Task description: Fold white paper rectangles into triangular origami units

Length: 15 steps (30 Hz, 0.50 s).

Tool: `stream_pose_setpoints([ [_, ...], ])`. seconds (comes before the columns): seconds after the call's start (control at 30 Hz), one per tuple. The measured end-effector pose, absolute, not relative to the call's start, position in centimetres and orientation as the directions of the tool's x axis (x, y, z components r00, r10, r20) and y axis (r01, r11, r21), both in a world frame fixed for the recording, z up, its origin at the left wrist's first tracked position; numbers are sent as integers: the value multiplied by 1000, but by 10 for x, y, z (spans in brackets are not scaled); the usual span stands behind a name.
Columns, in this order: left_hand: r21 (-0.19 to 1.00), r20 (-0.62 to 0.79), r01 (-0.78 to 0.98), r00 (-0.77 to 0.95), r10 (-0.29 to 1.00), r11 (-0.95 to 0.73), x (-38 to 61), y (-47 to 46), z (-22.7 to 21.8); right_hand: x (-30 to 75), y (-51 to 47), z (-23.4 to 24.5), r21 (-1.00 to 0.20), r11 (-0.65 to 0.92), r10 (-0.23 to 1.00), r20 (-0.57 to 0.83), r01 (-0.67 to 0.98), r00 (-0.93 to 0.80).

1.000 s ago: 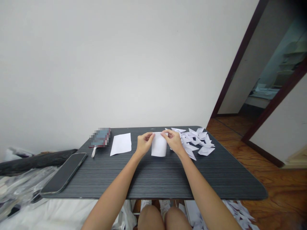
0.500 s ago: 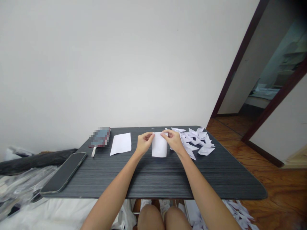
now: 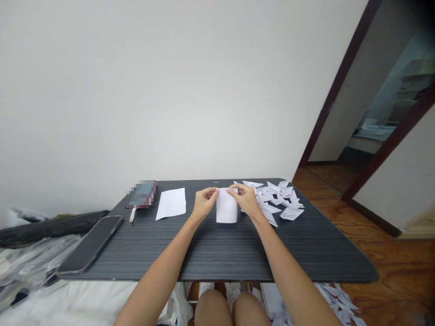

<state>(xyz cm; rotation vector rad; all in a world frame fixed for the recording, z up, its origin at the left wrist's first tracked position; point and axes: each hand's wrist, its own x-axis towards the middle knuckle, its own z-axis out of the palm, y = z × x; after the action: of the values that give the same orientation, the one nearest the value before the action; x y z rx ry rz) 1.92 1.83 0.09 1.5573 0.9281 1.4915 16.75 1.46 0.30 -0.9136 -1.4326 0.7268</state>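
Note:
A small white sheet of paper [image 3: 226,209] is held up over the dark table, its lower edge slightly curved. My left hand [image 3: 205,202] pinches its upper left corner between thumb and fingers. At the upper right corner, my right hand [image 3: 245,198] grips the same sheet, thumb in front. Several folded white paper pieces [image 3: 278,199] lie in a loose heap just right of my right hand, partly hidden by it. To the left of my left hand, another white sheet [image 3: 171,203] rests flat on the table.
The black table [image 3: 217,258] stands against a white wall. A smartphone [image 3: 91,244] lies at its left edge. Behind it are a blurred-out item [image 3: 142,194] and a small white object [image 3: 132,215]. More folded papers [image 3: 340,303] lie below the table at right.
The held sheet has shifted very slightly to the right at its lower edge. Both hands keep their grip in almost the same place.

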Motion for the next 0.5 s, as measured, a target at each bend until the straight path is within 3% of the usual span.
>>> stream_pose_setpoints([
  [0.13, 899, 437, 12, 56, 898, -438, 18, 19, 2, 167, 12, 5, -880, 472, 879, 475, 58, 38],
  [0.33, 898, 437, 55, 25, 899, -437, 13, 20, 5, 171, 12, 6, -954, 297, 955, 296, -31, 16],
  [0.5, 889, 448, 77, 61, 892, -451, 9, 23, 3, 174, 16, 2, -967, 231, 973, 228, -103, 41],
])
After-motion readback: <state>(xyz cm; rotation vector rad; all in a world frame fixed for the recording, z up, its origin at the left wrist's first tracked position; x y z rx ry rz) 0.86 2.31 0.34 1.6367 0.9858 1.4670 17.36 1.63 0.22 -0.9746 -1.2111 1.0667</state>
